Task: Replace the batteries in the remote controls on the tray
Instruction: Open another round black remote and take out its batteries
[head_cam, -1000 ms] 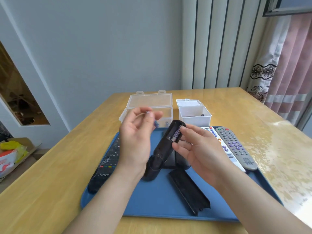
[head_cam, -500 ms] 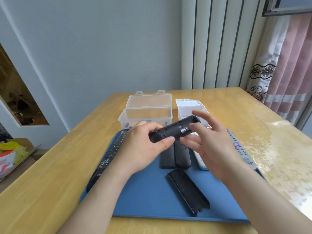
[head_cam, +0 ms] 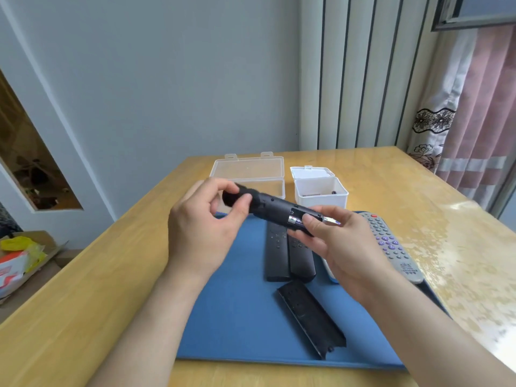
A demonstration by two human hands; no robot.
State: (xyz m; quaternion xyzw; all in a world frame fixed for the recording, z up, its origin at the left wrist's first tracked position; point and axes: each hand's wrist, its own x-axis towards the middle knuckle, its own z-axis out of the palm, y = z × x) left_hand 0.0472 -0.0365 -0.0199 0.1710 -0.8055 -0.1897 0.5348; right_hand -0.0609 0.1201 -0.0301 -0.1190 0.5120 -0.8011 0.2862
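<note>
Hands holding an open black remote above the blue tray

Battery cover (head_cam: 311, 319) lies loose on the tray (head_cam: 237, 317), nearer than the fingers. Two black remotes (head_cam: 289, 254) rest side by side just below them. Left hand (head_cam: 203, 230) pinches one end of the held remote (head_cam: 272, 209), fingers clamped on it; right hand (head_cam: 340, 244) grips the other end, thumb pressing a battery (head_cam: 296, 221) in the open bay. Grey remote (head_cam: 391, 244) lies beyond the right fingers. Farther off, a clear box (head_cam: 251, 171) and a white box (head_cam: 321, 191) sit on the surface (head_cam: 97, 275).
</note>
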